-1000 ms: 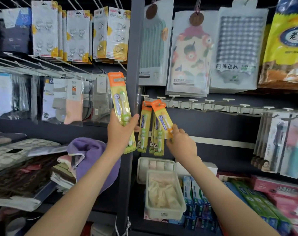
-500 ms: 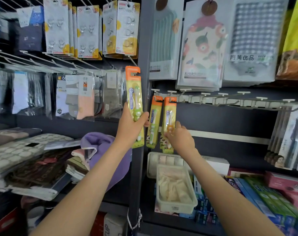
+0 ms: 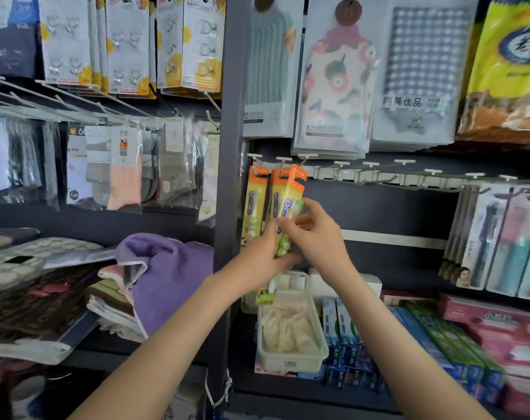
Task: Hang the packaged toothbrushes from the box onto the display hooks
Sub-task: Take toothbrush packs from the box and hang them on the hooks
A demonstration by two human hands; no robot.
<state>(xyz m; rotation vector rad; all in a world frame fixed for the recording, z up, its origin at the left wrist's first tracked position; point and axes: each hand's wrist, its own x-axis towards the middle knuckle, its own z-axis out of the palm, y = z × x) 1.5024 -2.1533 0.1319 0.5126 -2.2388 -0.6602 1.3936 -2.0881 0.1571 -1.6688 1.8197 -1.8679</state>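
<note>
Grey metal forms the tall upright [image 3: 231, 183] that splits the shelving, the biggest thing in front of me. To its left, a purple towel [image 3: 172, 277] lies slumped over folded cloths on the shelf. To its right, a rail of white display hooks [image 3: 378, 174] runs across the dark back panel. Below the rail, a white plastic tray [image 3: 291, 357] with pale cloth in it sits on the lower shelf, just beside blue toothpaste boxes [image 3: 339, 334]. My left hand [image 3: 262, 253] is raised in front of the rail, fingers curled round the lower half of a toothbrush pack [image 3: 291, 197]. My right hand [image 3: 319, 234] meets it from the right, thumb and fingers pinching the pack's middle, so both hands are clamped on the same pack and touch each other. The pack is tilted, with its orange header at the left end of the rail and its foot above the tray. I cannot tell whether the header is on a hook. Just to its left, two hung packs [image 3: 254, 204] dangle upright from the first hooks, the nearer one partly hidden behind mine.
</note>
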